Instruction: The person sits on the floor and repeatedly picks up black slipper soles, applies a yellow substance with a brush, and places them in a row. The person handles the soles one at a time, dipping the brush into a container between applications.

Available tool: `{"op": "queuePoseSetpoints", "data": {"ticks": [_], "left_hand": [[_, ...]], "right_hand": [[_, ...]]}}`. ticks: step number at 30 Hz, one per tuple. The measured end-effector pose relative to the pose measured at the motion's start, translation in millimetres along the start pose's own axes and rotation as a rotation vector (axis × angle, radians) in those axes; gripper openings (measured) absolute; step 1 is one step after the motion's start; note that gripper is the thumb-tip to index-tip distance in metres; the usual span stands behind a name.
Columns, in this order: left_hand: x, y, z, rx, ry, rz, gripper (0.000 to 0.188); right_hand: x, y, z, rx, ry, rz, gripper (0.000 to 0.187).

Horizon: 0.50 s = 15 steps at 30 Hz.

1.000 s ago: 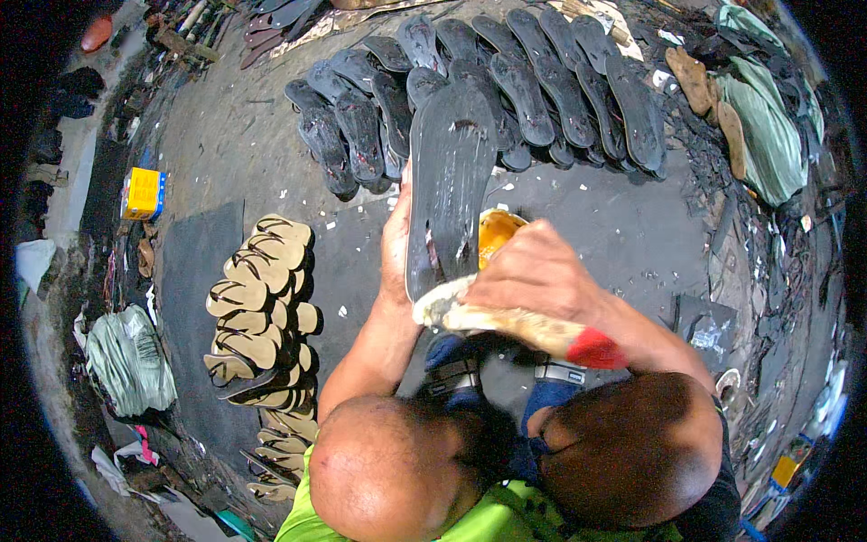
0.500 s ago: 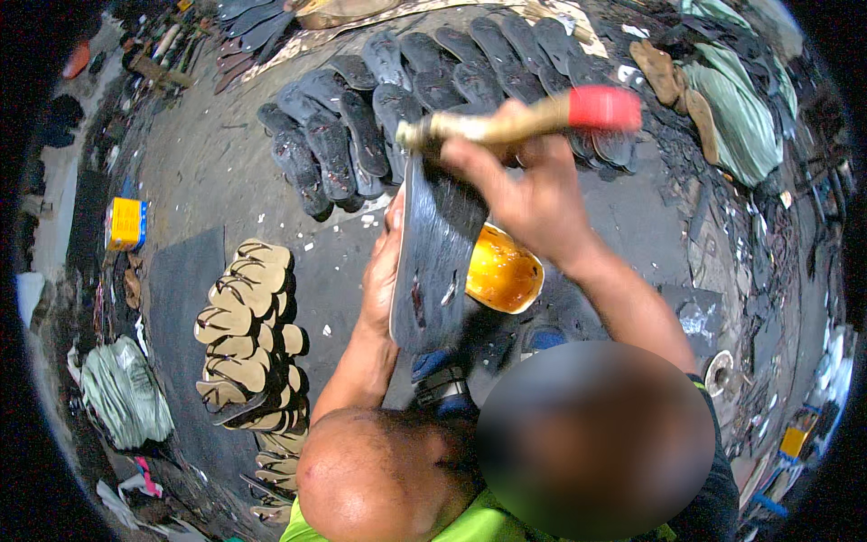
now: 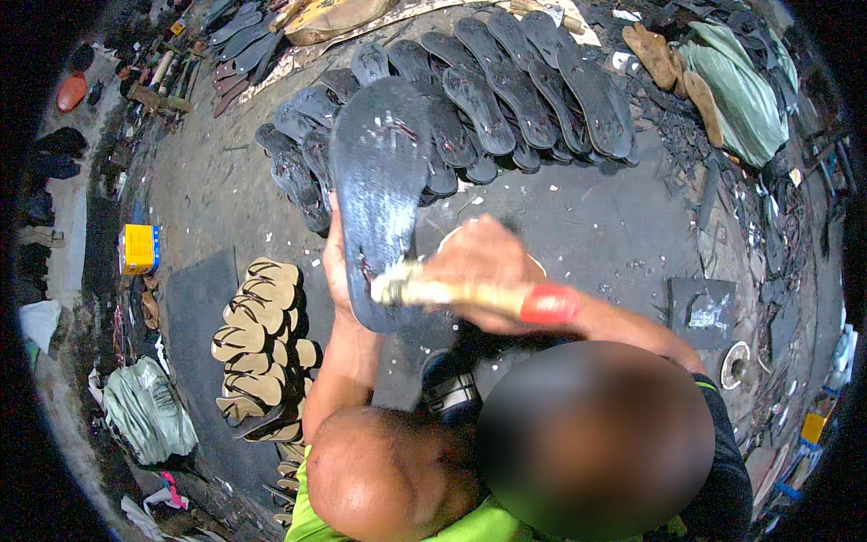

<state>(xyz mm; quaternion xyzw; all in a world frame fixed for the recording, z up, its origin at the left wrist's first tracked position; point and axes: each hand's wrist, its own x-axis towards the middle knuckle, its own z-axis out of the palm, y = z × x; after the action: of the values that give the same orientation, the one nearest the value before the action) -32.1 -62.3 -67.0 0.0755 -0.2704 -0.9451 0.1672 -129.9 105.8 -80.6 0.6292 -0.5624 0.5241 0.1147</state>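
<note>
My left hand (image 3: 335,262) is closed on the edge of a black shoe sole (image 3: 381,154), holding it raised with its wet, shiny face toward me. Most of those fingers are hidden behind the sole. A brush (image 3: 492,296) with a pale handle and a red end is gripped in my right hand (image 3: 483,262), slightly blurred. Its tip touches the sole's narrow lower end. Behind the right hand, only bits of rim show of the bowl (image 3: 539,266) of amber glue.
Overlapping rows of black soles (image 3: 483,108) lie ahead. Tan sandals with black straps (image 3: 257,316) are stacked at left, near a yellow and blue box (image 3: 139,249). Pale green sacks (image 3: 736,90) lie far right, and another sack (image 3: 149,411) lies at lower left.
The brush has swept from the sole's far end down to its near end. The sole has shifted left and turned its face more toward me. My right hand now covers most of the bowl.
</note>
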Motion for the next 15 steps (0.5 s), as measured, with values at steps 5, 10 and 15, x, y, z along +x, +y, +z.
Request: {"op": "queuePoseSetpoints", "data": {"ticks": [5,10,15], "left_hand": [[31.9,29.2,27.2,0.13,0.096,0.07,0.044],[149.1,35.4,39.3,0.786,0.312,-0.113,0.047],[317.5,-19.4,22.1,0.922,0.32,-0.116,0.048]], "right_hand": [[-39.9,-10.6,7.1,0.241,-0.088,0.064,0.02],[-55.7,22.9,-74.9,0.308,0.386,0.702,0.012],[-98.5,76.1,-112.3,0.288,0.769,0.939,0.017]]}}
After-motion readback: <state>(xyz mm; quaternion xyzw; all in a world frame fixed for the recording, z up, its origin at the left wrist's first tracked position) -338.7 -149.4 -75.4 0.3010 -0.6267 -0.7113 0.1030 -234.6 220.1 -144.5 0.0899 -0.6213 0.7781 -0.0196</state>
